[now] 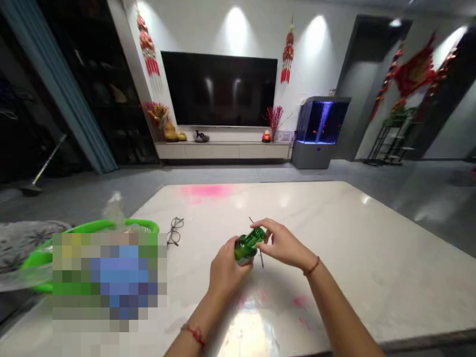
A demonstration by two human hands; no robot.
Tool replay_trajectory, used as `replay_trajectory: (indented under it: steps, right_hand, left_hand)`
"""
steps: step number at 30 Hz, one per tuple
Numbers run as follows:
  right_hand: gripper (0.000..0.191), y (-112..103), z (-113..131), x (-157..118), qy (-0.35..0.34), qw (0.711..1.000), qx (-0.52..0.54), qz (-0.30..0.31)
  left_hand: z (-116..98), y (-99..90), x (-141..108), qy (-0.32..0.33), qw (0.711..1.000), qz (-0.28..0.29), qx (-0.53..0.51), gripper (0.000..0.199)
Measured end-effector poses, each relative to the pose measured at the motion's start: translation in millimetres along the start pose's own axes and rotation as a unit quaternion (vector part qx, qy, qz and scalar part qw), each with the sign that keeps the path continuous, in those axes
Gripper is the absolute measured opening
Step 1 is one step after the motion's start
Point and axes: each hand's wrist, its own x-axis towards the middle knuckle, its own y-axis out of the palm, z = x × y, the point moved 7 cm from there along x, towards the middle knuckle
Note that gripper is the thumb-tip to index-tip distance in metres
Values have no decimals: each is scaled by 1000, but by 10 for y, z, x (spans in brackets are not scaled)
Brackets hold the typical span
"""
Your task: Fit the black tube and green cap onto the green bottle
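A green glass bottle (247, 246) lies tilted above the white marble tabletop (334, 238), near the middle of the near side. My left hand (226, 267) wraps around its lower body. My right hand (283, 243) comes in from the right, with its fingertips on the bottle's upper end. A thin dark stick (261, 258) shows beside the bottle, and its upper tip (251, 220) rises behind it. I cannot tell whether this is a single stick. The hands hide part of the bottle.
Wire-framed eyeglasses (174, 231) lie on the table left of my hands. Farther left, a bright green-rimmed basket (89, 226) is partly hidden by a pixelated patch. Pink smears mark the tabletop. Beyond the table edge are a grey floor, a low cabinet and a lit aquarium.
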Motion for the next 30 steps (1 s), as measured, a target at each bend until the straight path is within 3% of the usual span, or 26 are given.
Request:
replay_trajectory:
  steps: [4,7,12,16,20,30]
  right_hand:
    - [43,-5,18,7,10,1000,-7,-4]
    - [42,-35,-11,14,64,995,-62,-48]
    - [42,30,-42,26,166,964,-197,-68]
    - [45,72,-46,24,205,936,-276,-75]
    - [40,78,-53,25,209,929,-293,-83]
    - [22,56,16,17,146,969,-179,-90]
  left_hand:
    - [-18,-16,8,4,1000,-7,-2,49]
    - [-32,-23,8,9,1000,-14,5,48]
    - [-53,-5,-3,26,999,-16,15,47]
    - [-56,12,-9,35,999,-15,24,48]
    - [-55,3,-13,38,999,-18,24,49]
    - [-35,-29,3,21,999,-21,13,49]
